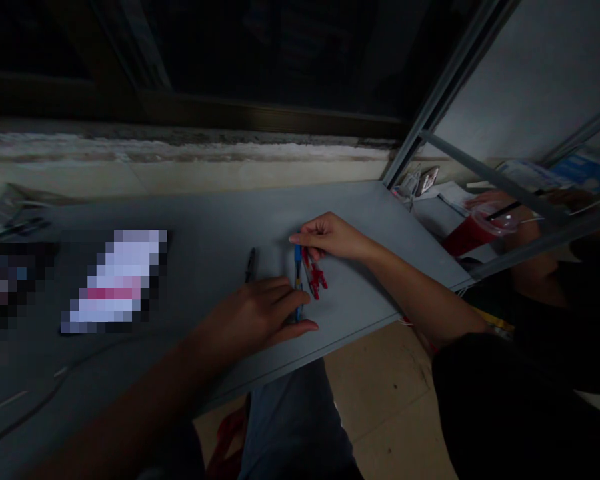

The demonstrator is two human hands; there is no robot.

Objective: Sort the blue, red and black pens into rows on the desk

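My right hand (334,237) is closed, thumb and fingers pinched at the upper end of a blue pen (298,253). My left hand (260,312) lies low over the desk by the pen's lower end. Its thumb and index finger are apart, with that end between them; whether they touch it is hard to see. Just right of the blue pen, under my right hand, are red pens (317,281), partly covered by the fingers. A dark pen (251,264) rests on the desk beyond my left hand.
On the grey desk (215,227), a lit phone-like screen (125,280), blurred out, lies left, with a cable (65,370) nearby. A metal frame post (440,100) stands right. Past it are a red drink cup (473,230) and another person's arm (530,250).
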